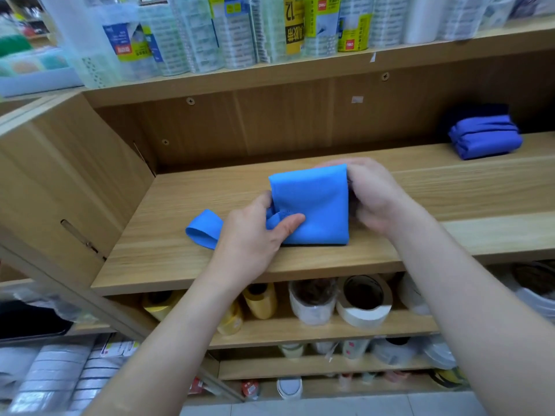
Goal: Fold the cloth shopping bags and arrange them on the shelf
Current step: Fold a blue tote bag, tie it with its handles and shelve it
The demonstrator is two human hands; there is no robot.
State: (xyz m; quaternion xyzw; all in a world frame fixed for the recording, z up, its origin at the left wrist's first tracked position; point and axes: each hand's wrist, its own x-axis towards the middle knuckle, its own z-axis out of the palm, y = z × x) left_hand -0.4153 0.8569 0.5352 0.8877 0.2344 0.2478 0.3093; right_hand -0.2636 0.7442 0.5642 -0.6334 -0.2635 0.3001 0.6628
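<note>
Light-blue cloth bag (315, 202) sits mid-shelf, folded to a compact square, lying flat on the wooden shelf (450, 193) near the front edge. Handle loop (204, 228) sticks out at lower L, resting on the board, partly hidden behind the L wrist.

Left hand (255, 235) is at the bag's lower-L corner, pinching it: thumb (288, 223) on top of the cloth, pressing a bunched bit of fabric, other fingers tucked under or behind and not visible.

Right hand (372, 196) holds the bag's R edge, fingers curled round it. A few fingertips show past the top-R corner; the rest are hidden by the cloth, so can't tell their exact spread.

Darker blue folded bag (485, 136) lies at the back R of the same shelf, well apart from the one in hand.

Shelf above: wrapped tape packs (210, 34) in a row. Shelf below: yellow rolls (261, 300) and a white tape roll (363, 301) beside them.
</note>
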